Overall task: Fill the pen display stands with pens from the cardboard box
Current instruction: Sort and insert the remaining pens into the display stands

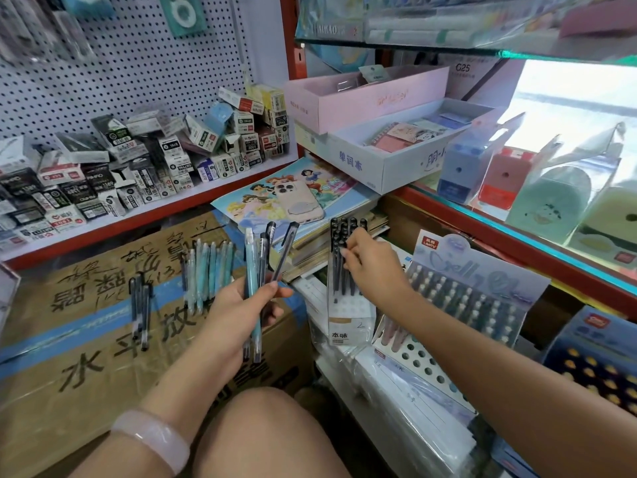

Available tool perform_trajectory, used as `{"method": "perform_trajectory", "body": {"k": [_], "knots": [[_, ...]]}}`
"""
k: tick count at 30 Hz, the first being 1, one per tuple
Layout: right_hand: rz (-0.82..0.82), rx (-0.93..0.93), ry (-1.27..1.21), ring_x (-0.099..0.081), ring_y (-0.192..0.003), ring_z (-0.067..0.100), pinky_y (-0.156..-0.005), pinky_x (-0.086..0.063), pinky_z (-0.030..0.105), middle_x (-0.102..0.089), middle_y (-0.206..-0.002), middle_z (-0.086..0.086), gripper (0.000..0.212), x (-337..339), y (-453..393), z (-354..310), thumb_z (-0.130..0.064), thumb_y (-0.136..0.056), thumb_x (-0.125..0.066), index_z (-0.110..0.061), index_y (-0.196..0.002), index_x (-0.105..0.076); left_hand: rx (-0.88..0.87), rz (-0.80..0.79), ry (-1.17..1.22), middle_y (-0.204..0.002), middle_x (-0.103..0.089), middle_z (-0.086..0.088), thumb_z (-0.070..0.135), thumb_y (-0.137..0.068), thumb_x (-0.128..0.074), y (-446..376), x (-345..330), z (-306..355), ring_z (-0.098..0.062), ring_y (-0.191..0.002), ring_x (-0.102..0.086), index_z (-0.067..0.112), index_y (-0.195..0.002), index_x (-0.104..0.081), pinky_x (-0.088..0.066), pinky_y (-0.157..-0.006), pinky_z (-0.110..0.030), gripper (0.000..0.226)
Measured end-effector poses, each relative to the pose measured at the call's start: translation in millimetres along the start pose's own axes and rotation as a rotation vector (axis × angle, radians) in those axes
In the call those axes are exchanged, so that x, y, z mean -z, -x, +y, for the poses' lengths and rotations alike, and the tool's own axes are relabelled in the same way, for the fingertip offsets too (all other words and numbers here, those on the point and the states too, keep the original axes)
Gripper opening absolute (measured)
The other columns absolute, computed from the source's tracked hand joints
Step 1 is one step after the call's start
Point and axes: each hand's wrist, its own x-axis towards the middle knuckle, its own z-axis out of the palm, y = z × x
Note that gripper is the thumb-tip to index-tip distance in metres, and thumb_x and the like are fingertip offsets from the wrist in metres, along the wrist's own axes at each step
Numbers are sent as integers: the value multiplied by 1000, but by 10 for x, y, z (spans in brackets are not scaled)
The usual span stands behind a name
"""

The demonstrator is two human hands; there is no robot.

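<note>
A big cardboard box (86, 339) taped in blue fills the near left, its closed top carrying a row of pale blue pens (206, 270) and, further left, a few dark pens (139, 305). To the right, a blue display stand (475, 291) full of capped pens leans against the red shelf edge (482, 229). Just left of it stands a narrow clear stand (346, 305) with black pens (344, 232) upright in it. Beyond that, a phone (300, 198) lies on a cartoon book (262, 198). The left hand (238, 305), over the box, is clamped around a bunch of mixed pens (258, 263), one light blue among dark ones, tips fanning upward. The right hand (372, 263) reaches to the narrow stand, its fingertips pinching one of the black pens there
</note>
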Motion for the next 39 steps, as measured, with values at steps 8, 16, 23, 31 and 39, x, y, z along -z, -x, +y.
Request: {"method": "perform_trajectory", "body": {"k": [8, 16, 23, 31, 39], "knots": [[-141, -71, 122, -62, -83, 26, -73, -51, 36, -67, -86, 9, 13, -41, 47, 33, -26, -95, -52, -13, -93, -52, -20, -33, -69, -80, -72, -2, 8, -90, -55, 44, 42, 49, -12, -55, -54, 12, -102, -59, -45, -54, -25, 13], [-120, -228, -718, -62, -73, 13, -69, -55, 25, -65, -86, 5, 22, 261, 102, -485, -28, -96, -48, -10, -104, -59, -33, -81, -45, -71, -71, 0, 6, -90, -55, 102, -37, 124, -8, -48, -50, 13, -96, -59, -40, -49, -21, 10], [-155, -252, -947, -59, -65, 10, -59, -53, 15, -61, -77, 6, 15, 322, 112, -664, -16, -95, -53, -3, -98, -58, -13, -130, -9, -75, -71, -5, 7, -90, -54, 179, -21, 178, -11, -49, -55, 10, -95, -59, -45, -44, -20, 7], [152, -232, -787, -62, -70, 12, -69, -55, 23, -64, -79, 5, 17, 711, -62, -497, -18, -97, -48, -6, -107, -55, -14, -34, -133, -73, -64, -6, 15, -94, -52, 170, 103, 154, -10, -41, -47, 12, -99, -56, -39, -39, -20, 8], [146, -49, -102, -65, -79, 18, -76, -55, 38, -67, -91, 5, 17, 439, 84, -100, -21, -94, -52, -9, -105, -57, 5, 32, -77, -77, -66, -7, 8, -94, -48, 101, 101, 130, -13, -50, -48, 12, -98, -58, -40, -47, -23, 11]]}}
